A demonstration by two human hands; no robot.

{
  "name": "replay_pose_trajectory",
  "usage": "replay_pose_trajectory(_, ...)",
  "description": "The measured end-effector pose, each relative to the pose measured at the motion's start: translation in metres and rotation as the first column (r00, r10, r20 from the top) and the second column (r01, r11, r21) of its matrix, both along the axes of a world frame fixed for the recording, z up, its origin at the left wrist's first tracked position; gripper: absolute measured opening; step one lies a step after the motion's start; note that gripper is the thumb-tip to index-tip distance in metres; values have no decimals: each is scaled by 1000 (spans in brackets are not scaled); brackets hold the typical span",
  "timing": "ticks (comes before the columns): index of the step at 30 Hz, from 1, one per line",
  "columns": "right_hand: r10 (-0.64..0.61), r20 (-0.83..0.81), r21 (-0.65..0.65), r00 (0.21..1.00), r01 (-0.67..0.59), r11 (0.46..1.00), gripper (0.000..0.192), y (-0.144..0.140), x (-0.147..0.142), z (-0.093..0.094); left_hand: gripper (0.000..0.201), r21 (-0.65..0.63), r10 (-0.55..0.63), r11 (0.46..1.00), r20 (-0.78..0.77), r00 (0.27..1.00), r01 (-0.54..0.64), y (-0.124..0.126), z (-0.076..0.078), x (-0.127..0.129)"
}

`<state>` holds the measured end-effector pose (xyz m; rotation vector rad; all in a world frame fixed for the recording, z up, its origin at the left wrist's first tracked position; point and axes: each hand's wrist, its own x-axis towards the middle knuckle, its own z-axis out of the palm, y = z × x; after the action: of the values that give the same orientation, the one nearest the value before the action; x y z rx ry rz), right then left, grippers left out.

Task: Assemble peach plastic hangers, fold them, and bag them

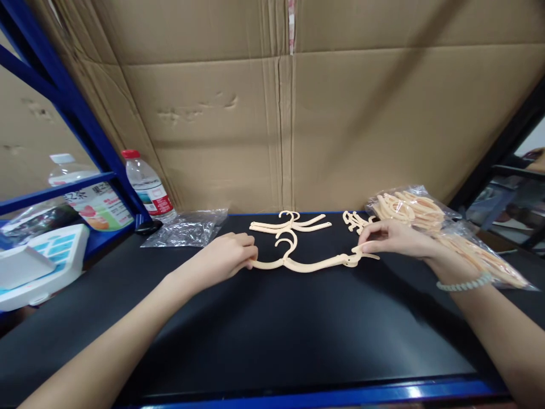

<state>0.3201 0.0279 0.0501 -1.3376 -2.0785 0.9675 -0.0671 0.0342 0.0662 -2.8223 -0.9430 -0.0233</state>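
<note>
A cream plastic clothes hanger (315, 266) spans the gap between my two hands above the black tabletop. My left hand (233, 254) is closed round the hanger's left end. At its right end, my right hand (385, 237) pinches a small cream piece (355, 258) that touches the hanger arm; its exact shape is partly covered by my fingers. Just behind lie more cream hangers (293, 225), folded narrow with their hooks upward. Several small cream hooked parts (354, 220) rest beyond my right hand.
Clear bags of cream hanger parts (411, 209) lie at the right. A crumpled plastic bag (187, 228) and a red-capped water bottle (149, 187) are at the back left, near a white-and-blue device (55, 261). Cardboard (204, 125) walls the back; a blue edge (383, 392) runs along the front.
</note>
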Motion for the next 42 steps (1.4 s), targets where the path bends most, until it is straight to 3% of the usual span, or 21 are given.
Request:
replay_pose_trajectory(3,95,198,59,976,-109,992,37,1,0,-3,13,-57,-8,998,5,1000,8,1,-2,0)
replay_pose_trajectory(6,139,264,86,954,-167,982,34,3,1,-10,12,-72,12,997,26,1000,-10,2,-5,0)
replay_pose_trajectory(11,155,289,65,945,-181,981,31,2,1,-13,12,-85,36,996,-1,999,-36,3,-6,0)
replay_pose_trajectory(19,63,336,128,940,-112,985,22,1,-3,-16,2,-114,68,991,18,998,-65,-1,-5,1)
replay_pose_trajectory(22,30,311,209,950,-100,973,20,0,-8,-17,14,-147,71,987,58,996,-62,-1,-5,1)
replay_pose_trajectory(27,19,237,410,971,-118,905,24,-8,-37,-23,21,-187,53,982,82,995,-37,-1,-6,1)
replay_pose_trajectory(30,105,261,410,959,-209,888,32,-12,-51,-30,17,-189,40,982,94,995,-21,0,-9,2)
replay_pose_trajectory(32,132,294,390,947,-245,888,27,-12,-54,-33,16,-175,26,985,113,993,-6,0,-12,3)
replay_pose_trajectory(35,132,311,372,941,-248,895,17,-8,-48,-34,18,-152,1,988,132,991,20,0,-17,6)
replay_pose_trajectory(42,104,312,364,944,-220,905,17,-2,-35,-31,21,-68,-12,997,166,986,23,-1,-28,15)
